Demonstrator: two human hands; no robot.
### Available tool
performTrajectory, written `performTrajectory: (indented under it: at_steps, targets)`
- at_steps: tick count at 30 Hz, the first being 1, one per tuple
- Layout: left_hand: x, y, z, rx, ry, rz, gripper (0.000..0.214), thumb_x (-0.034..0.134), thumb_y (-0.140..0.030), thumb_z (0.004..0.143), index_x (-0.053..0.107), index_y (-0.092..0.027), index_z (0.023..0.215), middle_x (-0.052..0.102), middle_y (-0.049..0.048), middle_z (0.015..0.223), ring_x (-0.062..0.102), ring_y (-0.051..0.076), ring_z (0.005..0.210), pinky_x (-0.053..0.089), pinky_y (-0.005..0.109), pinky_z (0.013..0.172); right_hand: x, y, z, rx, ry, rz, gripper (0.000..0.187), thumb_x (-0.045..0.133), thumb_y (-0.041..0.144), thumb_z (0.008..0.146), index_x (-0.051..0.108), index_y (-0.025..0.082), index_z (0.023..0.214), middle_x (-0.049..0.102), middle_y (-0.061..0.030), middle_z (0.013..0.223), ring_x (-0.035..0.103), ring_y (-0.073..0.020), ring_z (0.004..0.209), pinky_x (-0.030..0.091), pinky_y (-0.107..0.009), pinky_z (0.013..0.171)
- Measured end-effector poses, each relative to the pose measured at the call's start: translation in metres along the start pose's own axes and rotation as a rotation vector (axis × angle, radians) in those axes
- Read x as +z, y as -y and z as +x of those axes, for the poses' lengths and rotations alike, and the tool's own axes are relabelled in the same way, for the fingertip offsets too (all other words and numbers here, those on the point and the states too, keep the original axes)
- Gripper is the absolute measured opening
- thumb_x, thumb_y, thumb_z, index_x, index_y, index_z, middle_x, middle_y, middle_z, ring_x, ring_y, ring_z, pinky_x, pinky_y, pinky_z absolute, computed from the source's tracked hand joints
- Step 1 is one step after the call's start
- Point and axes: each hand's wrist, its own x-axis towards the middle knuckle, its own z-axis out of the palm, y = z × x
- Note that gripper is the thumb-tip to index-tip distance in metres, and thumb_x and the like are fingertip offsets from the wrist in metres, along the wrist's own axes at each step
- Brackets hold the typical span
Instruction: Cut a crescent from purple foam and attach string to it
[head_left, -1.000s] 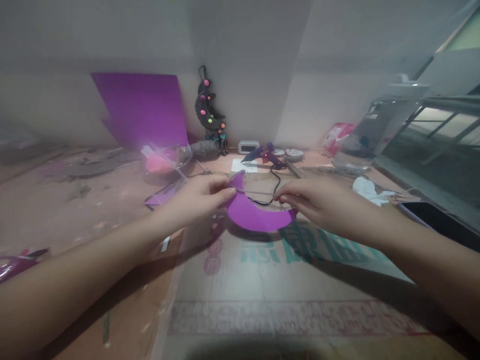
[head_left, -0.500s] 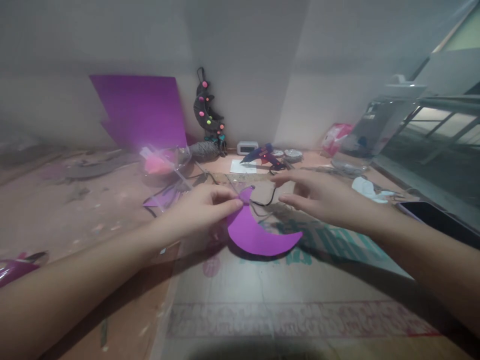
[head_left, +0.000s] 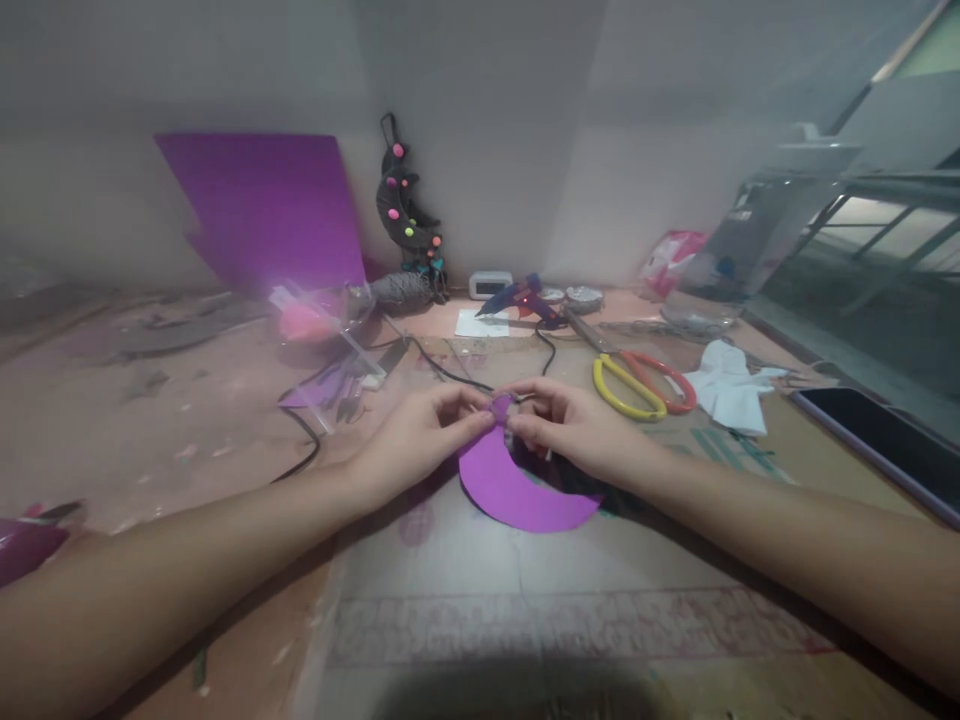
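Note:
A purple paper crescent (head_left: 517, 490) hangs just above a flattened cardboard sheet (head_left: 480, 600). My left hand (head_left: 420, 435) pinches the crescent's upper tip from the left. My right hand (head_left: 574, 425) pinches the same tip from the right, fingertips almost meeting those of the left. A thin wire or string seems to run at that tip, too fine to be sure. A black cord (head_left: 442, 370) trails away behind the hands.
Yellow and red scissors (head_left: 637, 385) lie right of the hands, with white crumpled paper (head_left: 724, 390) and a dark phone (head_left: 885, 445) beyond. A blue glue gun (head_left: 517, 295), a black decorated crescent (head_left: 405, 215) and a purple sheet (head_left: 270, 205) stand at the back wall.
My right hand came in from the right and closed on the crescent's upper tip beside my left. The crescent swung from lying crosswise to hanging down. The view shifted, showing the scissors.

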Motion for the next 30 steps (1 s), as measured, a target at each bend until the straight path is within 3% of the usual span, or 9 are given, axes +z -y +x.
performTrajectory:
  at_steps: [3,6,11,21,30]
  targets:
    - [0.0008,-0.0009,-0.0012,-0.013,-0.043,-0.057,0.02,0.062,-0.037,0.091,0.063,-0.017,0.091,0.061,-0.0025,0.075,0.054,0.01,0.065,0.041,0.022,0.059,-0.0001,-0.0006,-0.0012,0.0,-0.117,-0.038,0.027,0.07,0.035,0.083,0.058,0.019,0.101,0.052,0.0072,0.061,0.047,-0.0083,0.049,0.037,-0.021,0.045]
    - [0.001,-0.0034,-0.0013,-0.016,-0.064,-0.093,0.024,0.06,-0.038,0.092,0.057,-0.017,0.082,0.055,-0.004,0.07,0.048,0.009,0.058,0.039,0.023,0.056,-0.0016,-0.0021,-0.0016,0.003,-0.153,-0.051,0.026,0.068,0.041,0.084,0.056,0.019,0.089,0.054,0.0054,0.063,0.047,-0.0083,0.05,0.036,-0.021,0.045]
    - [0.0007,-0.0037,0.0007,0.011,-0.075,-0.047,0.021,0.06,-0.036,0.092,0.059,-0.016,0.084,0.059,-0.0011,0.078,0.053,0.011,0.067,0.041,0.024,0.062,-0.002,-0.0029,-0.0031,-0.044,-0.122,0.004,0.03,0.066,0.047,0.085,0.051,0.021,0.084,0.049,0.0072,0.06,0.045,-0.0081,0.048,0.034,-0.02,0.045]
    - [-0.001,-0.0009,0.0024,0.033,-0.12,0.031,0.015,0.059,-0.03,0.091,0.059,-0.017,0.084,0.061,-0.0004,0.081,0.056,0.013,0.073,0.043,0.024,0.066,0.0,0.0013,-0.007,-0.055,-0.124,-0.013,0.023,0.062,0.038,0.087,0.046,0.023,0.079,0.046,0.0078,0.056,0.045,-0.0091,0.047,0.034,-0.021,0.045]
    - [-0.0012,-0.0023,0.0007,0.035,-0.101,-0.101,0.018,0.061,-0.033,0.091,0.056,-0.017,0.085,0.056,-0.0017,0.078,0.052,0.011,0.069,0.04,0.022,0.061,-0.0008,-0.0013,-0.0047,-0.04,-0.137,-0.151,0.022,0.061,0.039,0.086,0.049,0.021,0.081,0.049,0.0068,0.062,0.046,-0.0097,0.052,0.034,-0.022,0.047]
